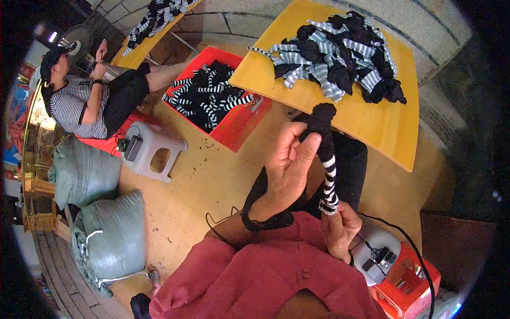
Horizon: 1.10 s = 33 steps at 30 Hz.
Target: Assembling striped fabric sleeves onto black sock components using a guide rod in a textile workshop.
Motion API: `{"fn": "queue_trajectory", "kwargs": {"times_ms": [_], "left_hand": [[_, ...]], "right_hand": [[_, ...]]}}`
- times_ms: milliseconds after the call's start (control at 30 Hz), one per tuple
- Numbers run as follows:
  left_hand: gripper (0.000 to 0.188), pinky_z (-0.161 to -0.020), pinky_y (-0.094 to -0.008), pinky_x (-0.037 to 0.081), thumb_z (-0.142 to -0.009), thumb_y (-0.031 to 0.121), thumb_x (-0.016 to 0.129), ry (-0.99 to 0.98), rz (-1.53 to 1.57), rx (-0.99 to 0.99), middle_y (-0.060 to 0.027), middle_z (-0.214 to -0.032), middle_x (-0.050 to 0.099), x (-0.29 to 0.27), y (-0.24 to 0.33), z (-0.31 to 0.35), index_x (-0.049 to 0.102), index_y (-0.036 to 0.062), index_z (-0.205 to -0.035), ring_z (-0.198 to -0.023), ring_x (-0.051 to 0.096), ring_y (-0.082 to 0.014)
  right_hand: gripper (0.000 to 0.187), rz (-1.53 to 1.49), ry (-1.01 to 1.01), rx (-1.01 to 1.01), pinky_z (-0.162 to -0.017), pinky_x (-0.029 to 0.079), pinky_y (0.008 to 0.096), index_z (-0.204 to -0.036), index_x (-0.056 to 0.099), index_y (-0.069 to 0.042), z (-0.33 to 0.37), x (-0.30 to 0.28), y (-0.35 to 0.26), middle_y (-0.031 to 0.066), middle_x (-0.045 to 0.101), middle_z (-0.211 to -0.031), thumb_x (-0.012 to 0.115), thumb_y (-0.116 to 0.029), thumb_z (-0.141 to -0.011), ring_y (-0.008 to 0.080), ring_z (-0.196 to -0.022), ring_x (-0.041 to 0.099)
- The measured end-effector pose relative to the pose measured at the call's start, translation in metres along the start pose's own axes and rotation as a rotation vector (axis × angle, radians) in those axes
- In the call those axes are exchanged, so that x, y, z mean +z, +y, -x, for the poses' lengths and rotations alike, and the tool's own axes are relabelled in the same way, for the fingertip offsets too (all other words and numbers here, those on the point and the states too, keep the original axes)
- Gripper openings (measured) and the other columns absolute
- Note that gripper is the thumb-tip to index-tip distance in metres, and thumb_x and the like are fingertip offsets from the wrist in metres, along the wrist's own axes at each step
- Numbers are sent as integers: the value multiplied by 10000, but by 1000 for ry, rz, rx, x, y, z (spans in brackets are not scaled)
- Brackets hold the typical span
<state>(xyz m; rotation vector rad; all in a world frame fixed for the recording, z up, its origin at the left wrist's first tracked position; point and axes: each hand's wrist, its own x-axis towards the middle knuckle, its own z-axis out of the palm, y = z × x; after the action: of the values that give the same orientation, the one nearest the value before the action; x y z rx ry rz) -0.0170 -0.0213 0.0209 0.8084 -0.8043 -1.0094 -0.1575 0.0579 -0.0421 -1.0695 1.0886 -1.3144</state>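
A sock-like knit tube (329, 178), black at its far end and striped black and white toward me, stands stretched in front of my lap. My left hand (288, 165) is closed at the black part, its thumb up against the fabric and its fingers curled. The striped near end is pinched by my right hand (341, 228). Beyond the hands, a heap of black and grey-white striped knit pieces (340, 56) lies on a yellow table (374, 130). A red crate (234, 139) to its left contains several black-and-white striped pieces (212, 95).
At the left sits another person (79, 101), hands raised, by a second yellow table (133, 59) with knit pieces. A grey stool (154, 151) and stuffed sacks (119, 234) stand on the left floor. A red crate (414, 287) and black cable (419, 255) are at my right.
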Motion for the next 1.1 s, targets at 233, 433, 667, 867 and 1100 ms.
{"fn": "queue_trajectory", "kwargs": {"times_ms": [233,433,667,867,1100], "left_hand": [[104,-581,-159,378,-883,103,555,-17,44,-133,53,-751,445,2,-22,20,499,16,-897,-668,389,-6],[113,-612,-165,409,-884,120,556,-92,-8,-110,50,-748,443,-4,-28,19,494,27,-907,-676,418,-10],[159,-551,-169,355,-893,167,549,78,-130,-4,57,-699,406,-7,-27,0,474,29,-866,-635,369,-11],[122,-520,-189,339,-861,84,571,-52,-184,-6,57,-650,417,-4,-40,23,493,25,-787,-585,359,-30],[53,-697,-231,436,-884,102,509,-54,134,-53,-21,-839,540,-18,-30,-1,505,56,-909,-741,524,-79]], "right_hand": [[214,-490,-64,331,-338,246,200,-843,540,-7,-9,-1,-8,-19,400,-516,562,-220,-839,54,-389,332],[68,-82,21,128,-421,335,195,-825,584,4,-13,1,1,29,536,-606,536,-42,-832,68,-460,437],[109,638,12,-204,-544,453,258,-902,604,32,-13,-7,-6,98,624,-693,543,-21,-830,106,-597,567],[125,270,24,59,-457,355,211,-911,598,22,-21,-4,-4,28,552,-627,535,-69,-854,78,-510,476],[180,-425,-265,422,-344,199,181,-886,590,36,-29,-27,-5,34,490,-585,517,-127,-866,43,-434,346]]}}
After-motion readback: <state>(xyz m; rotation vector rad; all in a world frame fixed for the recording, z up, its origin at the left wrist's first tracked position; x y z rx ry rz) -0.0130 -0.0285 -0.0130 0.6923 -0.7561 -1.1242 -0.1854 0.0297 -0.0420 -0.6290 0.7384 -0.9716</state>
